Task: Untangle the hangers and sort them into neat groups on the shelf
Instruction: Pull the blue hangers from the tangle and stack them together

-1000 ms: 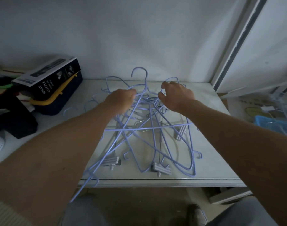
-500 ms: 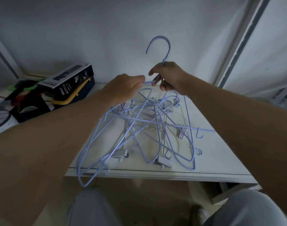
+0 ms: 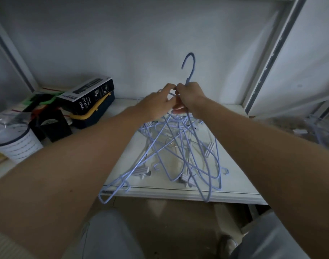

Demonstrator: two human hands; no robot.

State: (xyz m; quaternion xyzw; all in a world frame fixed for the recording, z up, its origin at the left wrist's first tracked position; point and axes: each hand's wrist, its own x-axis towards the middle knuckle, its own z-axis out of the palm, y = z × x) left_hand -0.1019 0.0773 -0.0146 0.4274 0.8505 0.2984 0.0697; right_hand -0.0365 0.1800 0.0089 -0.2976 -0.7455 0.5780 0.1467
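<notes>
Both hands have drawn together since earlier: right hand grips one hook's neck, left hand pinches wire beside it, tangled hangers dangling below onto the shelf.

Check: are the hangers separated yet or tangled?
Tangled: the hangers hang interlocked in one bunch from both hands, right hand and left hand.

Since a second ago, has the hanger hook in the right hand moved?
Yes. The hook has risen with the right hand, from just above the shelf to high against the back wall.
</notes>
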